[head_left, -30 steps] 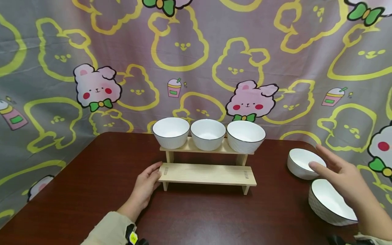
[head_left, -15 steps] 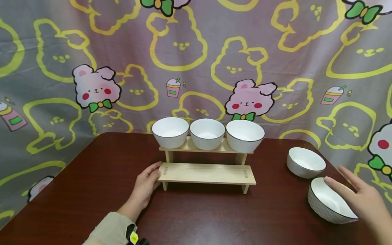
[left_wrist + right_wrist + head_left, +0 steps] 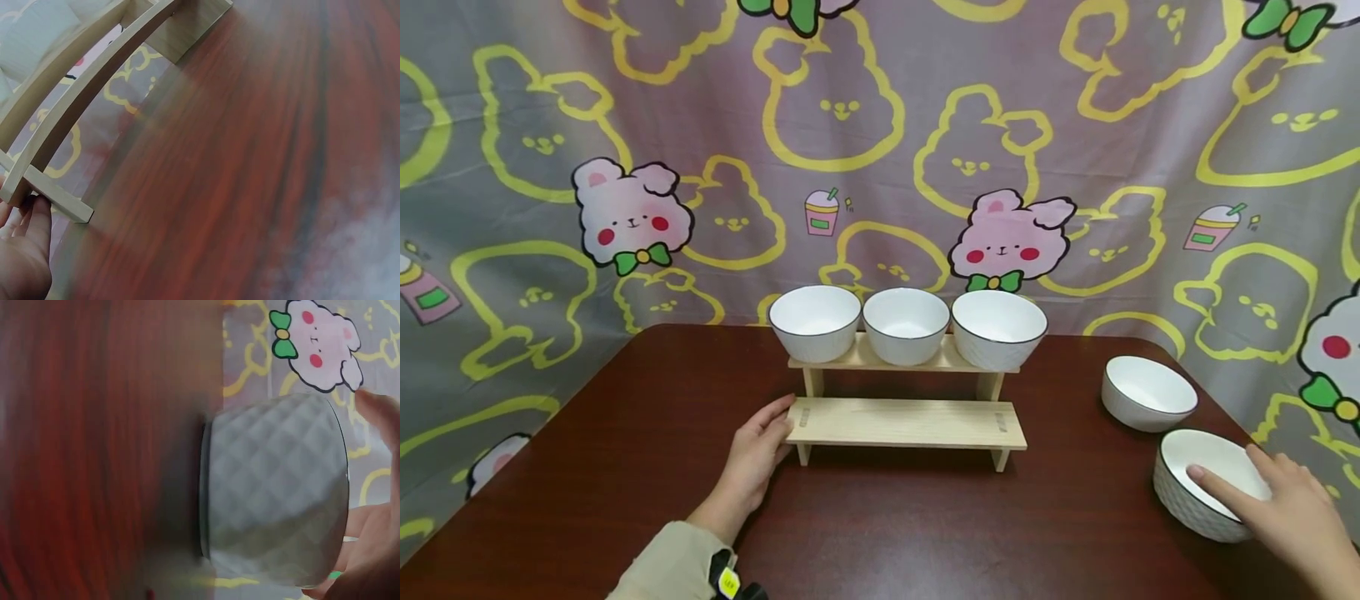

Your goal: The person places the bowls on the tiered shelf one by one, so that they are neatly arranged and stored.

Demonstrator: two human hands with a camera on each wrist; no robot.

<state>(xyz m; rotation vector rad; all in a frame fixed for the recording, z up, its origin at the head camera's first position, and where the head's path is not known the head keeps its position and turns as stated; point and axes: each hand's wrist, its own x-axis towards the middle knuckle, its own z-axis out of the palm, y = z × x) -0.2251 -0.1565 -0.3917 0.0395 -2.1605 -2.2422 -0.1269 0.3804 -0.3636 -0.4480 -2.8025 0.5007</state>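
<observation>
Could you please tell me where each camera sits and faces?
Head: on the person's head, facing forward and down at a two-tier pale wooden rack and five round white bowls; the left hand and right hand show.
Left wrist: on that wrist, facing the rack's end and a dark reddish glossy table; the left hand shows partly.
Right wrist: on that wrist, facing one diamond-textured bowl; the right hand shows partly.
Head and left wrist both show the rack.

right hand (image 3: 372, 550): at the rim of a white bowl (image 3: 275, 487), thumb well apart from the fingers | bowl: diamond bumps on its side, dark line round the rim, standing on the red-brown table (image 3: 94, 450) | behind it I see: grey cloth (image 3: 281, 378) with yellow squiggles and a pink bunny (image 3: 322, 344) wearing a green bow (image 3: 283, 334)
</observation>
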